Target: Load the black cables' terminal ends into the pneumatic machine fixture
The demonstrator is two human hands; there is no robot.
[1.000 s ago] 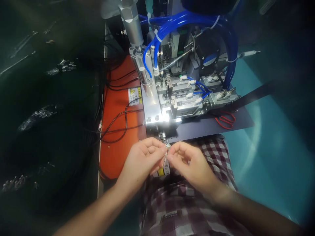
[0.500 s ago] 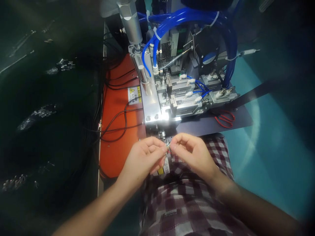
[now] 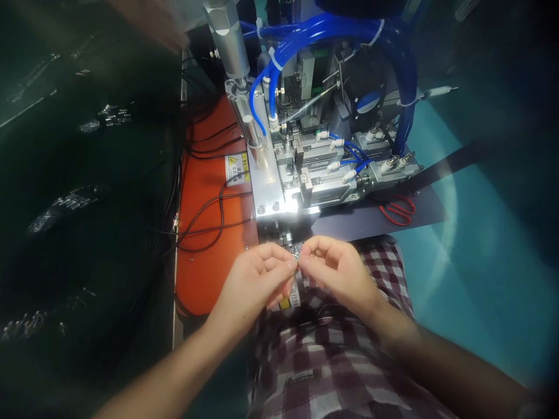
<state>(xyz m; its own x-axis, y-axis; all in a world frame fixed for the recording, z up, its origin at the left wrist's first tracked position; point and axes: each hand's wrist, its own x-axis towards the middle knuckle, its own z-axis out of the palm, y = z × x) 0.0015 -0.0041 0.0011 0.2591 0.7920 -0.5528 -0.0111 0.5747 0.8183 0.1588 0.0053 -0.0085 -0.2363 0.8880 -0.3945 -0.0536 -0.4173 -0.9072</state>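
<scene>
My left hand (image 3: 262, 273) and my right hand (image 3: 334, 265) meet fingertip to fingertip at the front of a metal machine (image 3: 275, 186). Both pinch a tiny shiny piece with thin, wire-like strands (image 3: 296, 256), too small and partly covered to name more closely. A touch of red shows beneath it. Just behind the fingers is the machine's small front fixture (image 3: 286, 238). A white and yellow label (image 3: 293, 297) shows under my hands, beside my left fingers.
An orange base plate (image 3: 205, 233) with black cables lies to the left. Red-handled scissors (image 3: 399, 210) rest on the right. Blue air hoses (image 3: 336, 29) arch over the machine. Small metal parts (image 3: 65, 206) lie on the dark surface at far left. Another person's blurred hand (image 3: 151, 20) appears at upper left.
My right fingertips have moved slightly left, closer to my left fingers. A blurred hand of another person has come into view at upper left. The whole view has shifted a little.
</scene>
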